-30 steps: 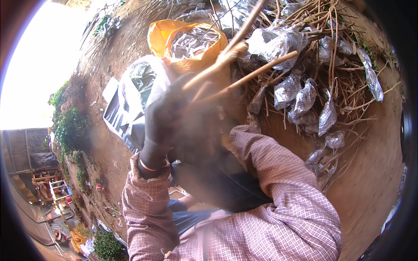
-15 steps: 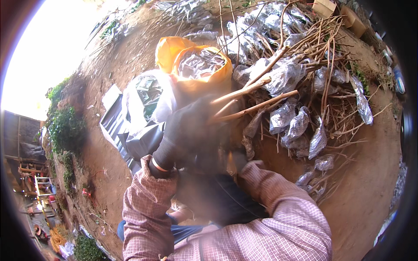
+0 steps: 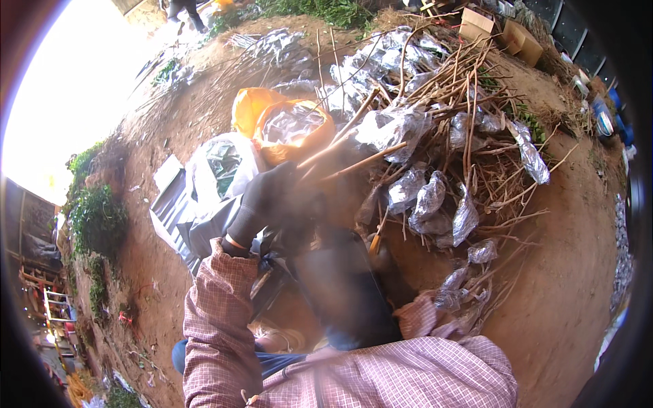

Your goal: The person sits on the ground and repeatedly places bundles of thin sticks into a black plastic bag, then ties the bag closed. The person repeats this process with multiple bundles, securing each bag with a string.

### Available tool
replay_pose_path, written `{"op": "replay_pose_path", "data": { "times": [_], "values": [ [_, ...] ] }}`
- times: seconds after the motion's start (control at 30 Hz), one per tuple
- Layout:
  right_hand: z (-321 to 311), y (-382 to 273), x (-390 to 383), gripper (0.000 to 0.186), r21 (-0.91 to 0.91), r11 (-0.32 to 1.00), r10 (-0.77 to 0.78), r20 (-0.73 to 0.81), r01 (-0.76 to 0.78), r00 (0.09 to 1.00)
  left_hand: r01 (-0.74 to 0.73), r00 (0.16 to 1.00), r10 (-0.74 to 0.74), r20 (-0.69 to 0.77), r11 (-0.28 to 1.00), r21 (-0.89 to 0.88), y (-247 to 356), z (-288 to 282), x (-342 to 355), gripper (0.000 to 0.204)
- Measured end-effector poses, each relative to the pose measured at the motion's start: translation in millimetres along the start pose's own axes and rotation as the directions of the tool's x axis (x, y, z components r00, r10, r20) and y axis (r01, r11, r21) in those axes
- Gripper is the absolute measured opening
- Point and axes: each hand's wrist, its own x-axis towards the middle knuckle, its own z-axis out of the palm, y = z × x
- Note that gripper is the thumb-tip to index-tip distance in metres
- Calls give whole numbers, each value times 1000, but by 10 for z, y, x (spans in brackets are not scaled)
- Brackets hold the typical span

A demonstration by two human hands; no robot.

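My left hand [image 3: 275,194], in a dark glove and partly blurred, is closed around the lower ends of bare cut branches [image 3: 367,163]. These reach up and right, toward clear plastic wrapping. Lower and to the right, my gloved right hand [image 3: 393,272] is smeared and mostly dark. From its fingers rises a thin tool with an orange handle [image 3: 375,243]; its exact kind is unclear. Between my arms a dark cloth [image 3: 343,289] covers my lap. Just beyond the left hand stand a white sack [image 3: 197,170] and a yellow sack [image 3: 320,139], both filled with small strips.
A large heap of branches [image 3: 469,143] with plastic-wrapped ends [image 3: 466,221] lies on the right. Black plastic sheeting [image 3: 180,211] sits beside the white sack. Cardboard boxes [image 3: 476,26] stand at the far right. Green plants [image 3: 98,217] grow at left, near a ladder [image 3: 58,306].
The view has shifted, so the sacks and heap appear lower and further left. My right hand has moved down and right, away from the left, which still grips the branches.
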Motion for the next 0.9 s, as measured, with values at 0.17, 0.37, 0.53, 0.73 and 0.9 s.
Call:
{"op": "replay_pose_path", "data": {
  "times": [0.17, 0.37, 0.53, 0.73, 0.9],
  "values": [
    [-65, -107, 287, 26, -323, 923, -220, 1, 209, 975, -34, 998, 38, 40, 995, -90, -113, 124, -20, 37],
    [-315, -580, 807, 20, -552, 657, -498, 195, 514, 845, 17, 997, -5, 75, 987, -157, 80, 148, -95, 41],
    [-398, -693, 795, 20, -630, 656, -391, 186, 415, 901, -114, 990, 118, 78, 992, -47, 195, 68, -141, 41],
    [-462, -1211, 945, 37, -715, 162, -634, 453, 680, 627, -207, 949, 227, 217, 972, -112, 173, 84, -219, 25],
    [-361, -1449, 1077, 33, -606, -14, -636, 619, 795, 461, -194, 922, 253, 292, 957, -214, 130, 65, -212, 19]
  ]
}}
